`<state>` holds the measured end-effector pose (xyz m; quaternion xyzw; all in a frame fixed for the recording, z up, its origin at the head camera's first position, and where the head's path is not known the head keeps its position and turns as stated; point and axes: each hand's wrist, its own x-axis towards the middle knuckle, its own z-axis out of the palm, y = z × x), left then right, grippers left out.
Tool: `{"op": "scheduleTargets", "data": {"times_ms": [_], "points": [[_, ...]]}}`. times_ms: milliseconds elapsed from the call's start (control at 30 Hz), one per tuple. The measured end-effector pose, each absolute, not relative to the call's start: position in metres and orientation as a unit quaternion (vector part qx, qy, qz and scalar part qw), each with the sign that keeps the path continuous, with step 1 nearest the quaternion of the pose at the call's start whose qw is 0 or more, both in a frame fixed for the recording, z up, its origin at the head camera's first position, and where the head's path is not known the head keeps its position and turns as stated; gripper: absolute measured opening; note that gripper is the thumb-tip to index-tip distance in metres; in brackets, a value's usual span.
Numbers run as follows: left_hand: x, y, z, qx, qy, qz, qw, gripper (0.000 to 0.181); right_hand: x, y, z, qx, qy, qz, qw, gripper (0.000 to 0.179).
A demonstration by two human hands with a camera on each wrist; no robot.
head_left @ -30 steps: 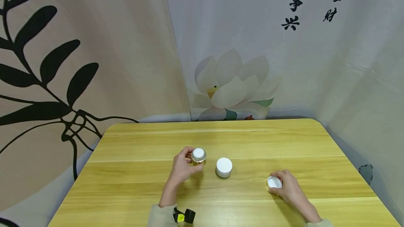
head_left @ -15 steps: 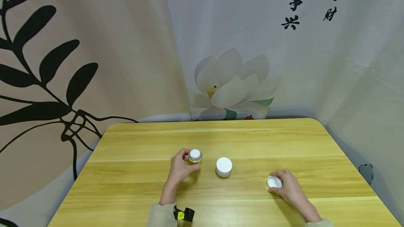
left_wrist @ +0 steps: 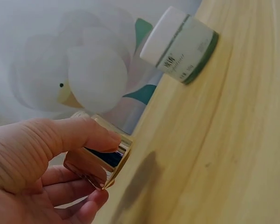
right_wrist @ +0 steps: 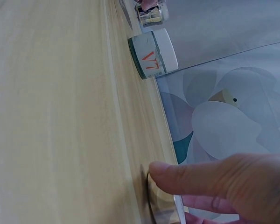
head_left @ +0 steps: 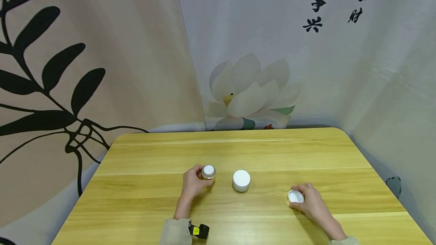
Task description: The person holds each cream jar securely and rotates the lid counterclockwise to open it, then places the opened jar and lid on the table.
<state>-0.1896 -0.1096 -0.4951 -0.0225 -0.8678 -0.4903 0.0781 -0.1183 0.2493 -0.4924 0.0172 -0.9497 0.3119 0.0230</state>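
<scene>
Between its thumb and fingers my left hand (head_left: pixel 195 183) grips a small gold-and-glass cosmetic jar (head_left: pixel 209 175) with a white round top. The left wrist view shows that jar's shiny faceted gold side (left_wrist: pixel 86 167), partly covered by the thumb, close over the tabletop. Further right, my right hand (head_left: pixel 312 204) pinches a shallow round lid (head_left: pixel 295 196), white inside with a gold edge, low at the table. A cream jar (head_left: pixel 241 180) with a white lid stands upright between the hands, touched by neither. Its pale green body (right_wrist: pixel 147 55) carries a red "V7" in the right wrist view.
The wooden table (head_left: pixel 272 150) has rounded far corners. Behind it hangs a pale curtain (head_left: pixel 340 78) printed with a lotus, dark leaves and black characters. A black strap with a yellow-marked device (head_left: pixel 199 231) sits at my left wrist.
My left hand has carried the gold-and-glass jar slightly left and down, nearer the tabletop. The right hand with the lid and the white-lidded cream jar stay in place.
</scene>
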Motion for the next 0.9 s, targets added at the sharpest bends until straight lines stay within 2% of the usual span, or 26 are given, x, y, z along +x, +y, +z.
{"op": "scheduleTargets", "data": {"times_ms": [167, 400, 900], "points": [[-0.1896, -0.1122, -0.5034, -0.059, -0.860, -0.496, 0.108, 0.036, -0.1184, 0.2488, -0.4919, 0.017, -0.950, 0.312, 0.023, 0.047], [-0.1897, -0.1095, -0.5021, -0.014, -0.881, -0.468, 0.069, 0.040, -0.1175, 0.2484, -0.4911, 0.020, -0.949, 0.315, 0.023, 0.047], [-0.1926, -0.1093, -0.5059, -0.001, -0.895, -0.441, 0.060, 0.044, -0.1179, 0.2484, -0.4898, 0.013, -0.948, 0.319, 0.017, 0.047]]}}
